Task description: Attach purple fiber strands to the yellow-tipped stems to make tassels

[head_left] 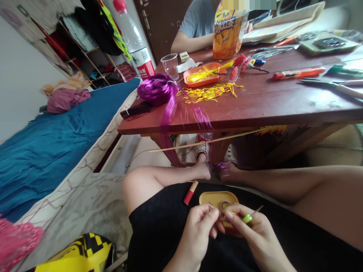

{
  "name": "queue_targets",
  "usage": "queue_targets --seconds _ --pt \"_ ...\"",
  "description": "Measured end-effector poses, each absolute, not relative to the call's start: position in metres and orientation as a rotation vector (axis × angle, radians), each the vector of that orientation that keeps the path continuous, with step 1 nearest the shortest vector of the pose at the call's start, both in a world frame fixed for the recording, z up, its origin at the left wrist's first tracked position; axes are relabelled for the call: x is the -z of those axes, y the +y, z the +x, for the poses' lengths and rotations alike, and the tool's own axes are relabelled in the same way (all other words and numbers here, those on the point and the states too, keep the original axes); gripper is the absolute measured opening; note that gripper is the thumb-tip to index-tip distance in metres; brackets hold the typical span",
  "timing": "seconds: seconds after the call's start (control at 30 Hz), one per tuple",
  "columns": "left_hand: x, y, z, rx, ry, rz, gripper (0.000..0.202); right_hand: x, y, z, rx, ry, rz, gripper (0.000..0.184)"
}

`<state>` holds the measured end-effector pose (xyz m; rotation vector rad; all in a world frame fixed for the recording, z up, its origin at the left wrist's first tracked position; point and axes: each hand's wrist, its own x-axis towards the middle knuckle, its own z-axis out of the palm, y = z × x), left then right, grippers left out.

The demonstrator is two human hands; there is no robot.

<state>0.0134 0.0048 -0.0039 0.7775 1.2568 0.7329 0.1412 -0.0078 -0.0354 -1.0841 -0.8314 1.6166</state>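
Yellow tray (211, 197) on the lap (159, 223), head view: both hands meet over its near side. A ring (225, 204) lies inside, partly behind the right fingers.

Left hand (202, 223): narrow, thumb and forefinger pinched on a small piece (220, 215) at the point where the two hands meet. Piece mostly hidden; cannot tell what it is.

Right hand (249, 226): thumb and forefinger closed at the same spot. A green piece (247, 218) sits among its fingers, with a thin stem (259, 209) sticking out past them; cannot tell whether the two are joined.

Red-and-tan stick (191, 192) lies on the lap, just beside the tray. On the bench (255, 102): purple thread (155, 90), loose ends hanging over the edge, and yellow strands (211, 93) in front of an orange tray (195, 83).

Handling notes (judgement): pinch short, close to the meeting point, so the piece cannot swivel. Rest wrists on the thighs for steadiness. Stay above the yellow tray, which would catch a drop. Light pressure; thin stock probably bends easily. Keep the stem's free end clear of the palm and the purple ends away from the fingers.
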Motion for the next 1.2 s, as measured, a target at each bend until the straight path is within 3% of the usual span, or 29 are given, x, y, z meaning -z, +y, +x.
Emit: queue_targets --seconds 0.37,0.57,0.73,1.0,1.2 --pt "0.001 0.010 0.009 -0.643 1.286 0.996 0.032 0.029 -0.002 0.155 -1.389 -1.516 -1.203 0.013" --pt "-0.001 0.008 0.008 -0.597 1.392 1.250 0.030 0.031 -0.001 0.154 -1.271 -1.607 -1.291 0.013" --pt "0.005 0.007 0.008 -0.602 1.297 0.910 0.033 0.027 0.000 0.155 -1.083 -1.746 -1.191 0.014" --pt "0.005 0.007 0.011 -0.605 1.132 0.379 0.038 0.029 0.001 0.158 -0.435 -2.022 -0.990 0.020" --pt "0.008 0.008 0.012 -0.555 1.069 0.297 0.035 0.039 0.002 0.164 -0.368 -2.166 -0.893 0.028"
